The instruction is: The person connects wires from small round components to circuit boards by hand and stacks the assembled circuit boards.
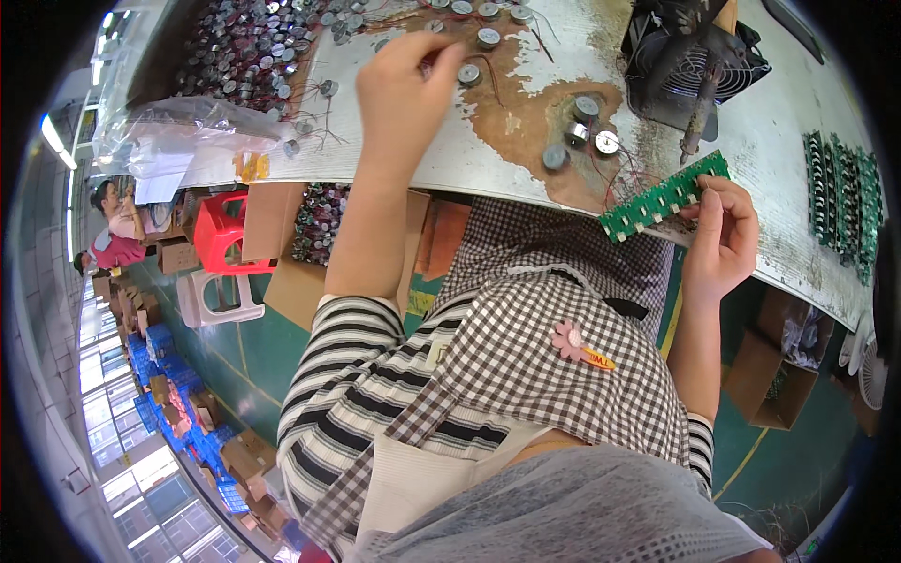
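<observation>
My right hand point(725, 235) pinches one end of a green circuit board strip point(664, 199) with a row of small pale parts, held tilted over the table's front edge. My left hand point(405, 94) reaches over the table with thumb and fingers pinched together; what is between them, if anything, is hidden. Close to its fingertips lie small round silver motors point(469, 74) with thin red wires. Several more motors point(586, 109) stand left of the strip, one with a white face point(606, 143). Thin wires run from them toward the strip.
A black fan point(685, 70) stands behind a dirty soldering iron point(698, 108) that points down near the strip. Finished-looking green strips point(840, 202) lie at right. A heap of motors point(249, 47) and a plastic bag point(202, 131) are at left. Red stool point(221, 230) and cartons stand below.
</observation>
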The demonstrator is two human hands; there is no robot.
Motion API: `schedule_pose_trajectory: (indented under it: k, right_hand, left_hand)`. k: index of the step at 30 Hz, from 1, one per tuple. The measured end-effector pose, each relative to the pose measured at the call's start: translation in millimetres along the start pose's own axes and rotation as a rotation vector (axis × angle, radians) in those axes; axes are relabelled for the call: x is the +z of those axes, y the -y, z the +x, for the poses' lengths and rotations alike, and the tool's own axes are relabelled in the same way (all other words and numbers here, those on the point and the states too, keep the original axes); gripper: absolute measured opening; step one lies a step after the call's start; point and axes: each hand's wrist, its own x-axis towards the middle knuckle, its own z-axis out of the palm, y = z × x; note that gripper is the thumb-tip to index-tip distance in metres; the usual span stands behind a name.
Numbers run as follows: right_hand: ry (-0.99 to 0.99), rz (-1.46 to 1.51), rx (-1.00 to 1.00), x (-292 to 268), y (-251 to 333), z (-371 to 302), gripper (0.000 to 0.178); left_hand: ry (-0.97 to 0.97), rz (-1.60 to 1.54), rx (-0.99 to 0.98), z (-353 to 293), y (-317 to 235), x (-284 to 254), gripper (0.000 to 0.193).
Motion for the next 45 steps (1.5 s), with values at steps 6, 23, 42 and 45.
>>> schedule_pose_trajectory:
  k: [6, 23, 42, 45]
  right_hand:
    - [0.012, -0.018, 0.011, 1.3, -1.6, 0.3, 0.004]
    - [0.140, 0.082, -0.032, -3.8, -2.7, 4.1, 0.004]
    - [0.135, -0.143, -0.206, -0.3, 7.4, 8.9, 0.008]
    - [0.142, -0.202, -0.235, 0.0, 10.6, 12.0, 0.009]
  left_hand:
    - [-0.399, -0.463, -0.512, -28.8, 24.1, -9.5, 0.020]
    - [0.477, -1.167, -0.527, -45.0, -76.4, 30.0, 0.026]
    - [0.589, -0.857, -0.405, -45.4, -110.3, 75.7, 0.014]
    - [0.593, -0.921, -0.490, -45.0, -114.2, 76.9, 0.013]
